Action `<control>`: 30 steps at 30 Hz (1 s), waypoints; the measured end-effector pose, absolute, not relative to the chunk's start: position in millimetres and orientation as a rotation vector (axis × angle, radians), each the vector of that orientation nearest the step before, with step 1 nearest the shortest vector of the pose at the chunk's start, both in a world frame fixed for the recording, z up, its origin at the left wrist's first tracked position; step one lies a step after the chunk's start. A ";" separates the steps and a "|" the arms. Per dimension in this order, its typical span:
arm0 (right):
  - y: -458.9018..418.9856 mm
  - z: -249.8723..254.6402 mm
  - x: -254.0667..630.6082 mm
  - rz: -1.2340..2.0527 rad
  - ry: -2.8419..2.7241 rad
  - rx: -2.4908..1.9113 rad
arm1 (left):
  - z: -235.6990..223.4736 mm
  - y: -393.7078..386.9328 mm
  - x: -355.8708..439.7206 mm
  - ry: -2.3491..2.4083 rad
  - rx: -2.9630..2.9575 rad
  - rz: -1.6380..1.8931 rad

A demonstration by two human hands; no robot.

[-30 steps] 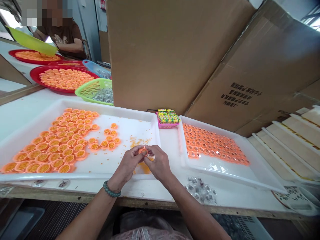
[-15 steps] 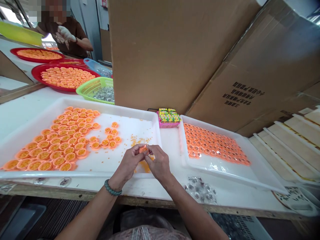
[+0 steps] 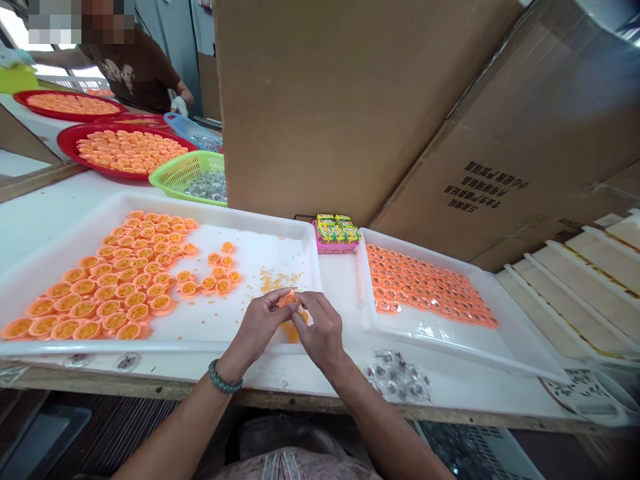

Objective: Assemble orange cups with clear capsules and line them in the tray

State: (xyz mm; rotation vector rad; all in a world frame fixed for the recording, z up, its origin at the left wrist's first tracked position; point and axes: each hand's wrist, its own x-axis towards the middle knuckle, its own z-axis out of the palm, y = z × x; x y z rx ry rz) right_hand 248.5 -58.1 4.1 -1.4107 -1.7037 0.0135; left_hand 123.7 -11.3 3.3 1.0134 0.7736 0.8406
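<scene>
My left hand (image 3: 257, 327) and my right hand (image 3: 320, 328) meet over the near right corner of the left white tray (image 3: 280, 223). Both pinch one small orange cup (image 3: 287, 301) between their fingertips. A green bead bracelet is on my left wrist. Many orange cups filled with yellow beads (image 3: 115, 280) lie in rows in that tray, and loose yellow beads (image 3: 275, 280) are scattered beside my hands. The right white tray (image 3: 435, 333) holds rows of capped orange cups (image 3: 425, 287). A heap of clear lids (image 3: 397, 380) lies on the table just right of my right forearm.
A pink box of small yellow packets (image 3: 336, 233) stands between the trays. Big cardboard boxes (image 3: 350, 100) wall off the back. A green basket (image 3: 193, 177), red trays of orange cups (image 3: 125, 150) and another person (image 3: 133, 70) are at the far left. Stacked trays (image 3: 585, 287) lie right.
My hands stay joined on the orange cup, with only small finger shifts. The person at the back left has lowered the gloved hand and the green tray has moved left.
</scene>
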 end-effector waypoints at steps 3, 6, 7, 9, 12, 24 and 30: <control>-56.9 6.3 251.3 0.014 -1.765 -1.440 | 0.3 -9.9 123.5 0.796 1.070 0.840; -56.5 8.8 252.8 0.046 -1.802 -1.487 | -1.2 -8.8 123.4 0.804 1.089 0.841; -56.9 9.2 252.5 0.054 -1.796 -1.501 | -1.0 -8.8 123.3 0.797 1.083 0.842; -58.3 9.1 250.2 0.053 -1.760 -1.508 | 0.4 -9.5 123.2 0.782 1.052 0.857; -60.7 6.1 243.9 0.041 -1.673 -1.495 | 4.1 -11.1 123.1 0.793 0.982 0.891; -60.9 15.1 257.6 0.809 -1.302 -1.301 | 9.6 -11.2 122.8 0.765 0.855 0.900; -45.9 14.1 264.6 0.985 -1.135 -1.391 | 3.9 -11.1 124.4 0.787 1.013 0.904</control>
